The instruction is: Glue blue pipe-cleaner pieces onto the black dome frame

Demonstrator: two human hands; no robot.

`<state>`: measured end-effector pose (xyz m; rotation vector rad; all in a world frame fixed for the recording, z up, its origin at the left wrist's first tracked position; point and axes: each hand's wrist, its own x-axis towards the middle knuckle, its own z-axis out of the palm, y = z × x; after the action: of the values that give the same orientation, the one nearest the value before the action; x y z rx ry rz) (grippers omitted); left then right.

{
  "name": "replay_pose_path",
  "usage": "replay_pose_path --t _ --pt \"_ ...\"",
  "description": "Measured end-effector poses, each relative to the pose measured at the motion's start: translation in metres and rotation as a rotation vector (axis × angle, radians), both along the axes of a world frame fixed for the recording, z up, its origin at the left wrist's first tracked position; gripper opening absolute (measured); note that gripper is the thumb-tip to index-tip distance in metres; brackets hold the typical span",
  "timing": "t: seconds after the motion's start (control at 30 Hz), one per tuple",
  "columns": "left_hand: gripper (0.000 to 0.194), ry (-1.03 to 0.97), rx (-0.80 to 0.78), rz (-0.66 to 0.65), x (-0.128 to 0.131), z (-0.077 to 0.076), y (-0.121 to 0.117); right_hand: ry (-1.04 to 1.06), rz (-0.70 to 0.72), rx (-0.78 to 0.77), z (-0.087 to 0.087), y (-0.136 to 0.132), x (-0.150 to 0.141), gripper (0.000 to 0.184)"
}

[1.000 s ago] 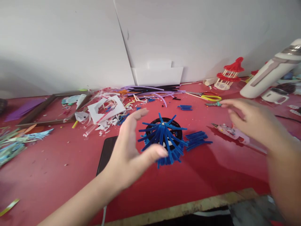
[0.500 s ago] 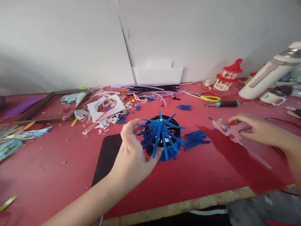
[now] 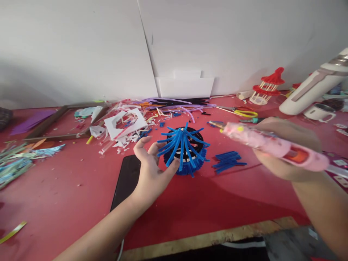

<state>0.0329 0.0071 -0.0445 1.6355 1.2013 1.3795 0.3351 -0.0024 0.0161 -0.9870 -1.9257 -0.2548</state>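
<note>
Some white marks [image 3: 342, 181] near the pink glue gun [image 3: 272, 145] look illegible.

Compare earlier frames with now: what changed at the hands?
The right hand moved off the dark-handled tool, took hold of the pink glue gun and raised it off the table toward the blue model. The left hand closed in on the model's left side. Unchanged: loose blue stems, white mug.

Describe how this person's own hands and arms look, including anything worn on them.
The left hand and right hand show no gloves, rings or markings, though part of the right is hidden. The left forearm and right forearm show no sleeve, watch or bracelet.
</note>
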Motion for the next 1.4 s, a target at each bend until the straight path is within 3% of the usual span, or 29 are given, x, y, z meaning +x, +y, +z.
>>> replay_pose_path --t 0.17,0.37,0.53,0.73,1.13,1.4 --pt "0.057 -0.019 -0.02 -0.071 -0.002 0.001 -0.001 -0.063 0.165 0.059 -0.012 -0.003 -0.025 0.026" --pt "0.061 -0.054 -0.116 -0.141 -0.006 0.005 0.0 -0.064 0.115 0.053 -0.025 -0.008 -0.03 0.021" --pt "0.064 -0.097 -0.113 -0.17 -0.006 0.005 0.001 -0.088 0.112 0.124 -0.025 -0.003 -0.031 0.018" --pt "0.062 -0.118 -0.1 -0.196 -0.006 0.005 0.002 -0.108 0.091 0.077 -0.026 -0.002 -0.031 0.017" --pt "0.061 -0.101 -0.108 -0.2 -0.007 0.006 0.002 -0.124 0.084 0.135 -0.025 0.0 -0.033 0.012" --pt "0.064 -0.09 -0.101 -0.194 -0.009 0.005 0.003 -0.098 0.101 -0.016 -0.023 -0.018 -0.026 0.018"
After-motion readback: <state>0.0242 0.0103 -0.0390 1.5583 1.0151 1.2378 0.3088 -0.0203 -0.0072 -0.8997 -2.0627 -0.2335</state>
